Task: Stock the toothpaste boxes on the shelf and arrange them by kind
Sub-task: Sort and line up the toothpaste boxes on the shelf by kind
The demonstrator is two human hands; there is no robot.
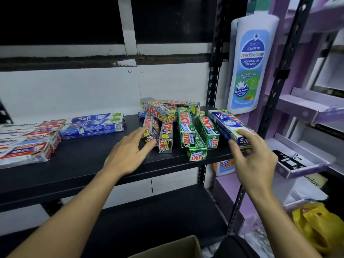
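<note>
- The black shelf (pixel 78 164) has toothpaste boxes all over it, partly sorted.
- The left hand (pixel 128 151) is near the middle of the shelf. Its fingers are together and pretty much straight, laid on a silver box (pixel 151 131), with the thumb spread off to the side and touching the box's near end.
- That silver box is part of a messy silver pile (pixel 161 113) running from mid-shelf to the back edge.
- The right hand (pixel 255 157) is at the front right corner, pinching the near end of a blue box (pixel 228 123) between thumb and fingertips. The box lies along the right edge.
- The green boxes (pixel 195 133) are jumbled between the silver ones and that blue box, and one pokes out to the front edge.
- More blue boxes (pixel 93 125) are stacked neatly toward the back left.
- The red and white boxes (pixel 28 144) are stacked at the left edge.
- A big white bottle (pixel 249 62) stands just past the right-hand post.
</note>
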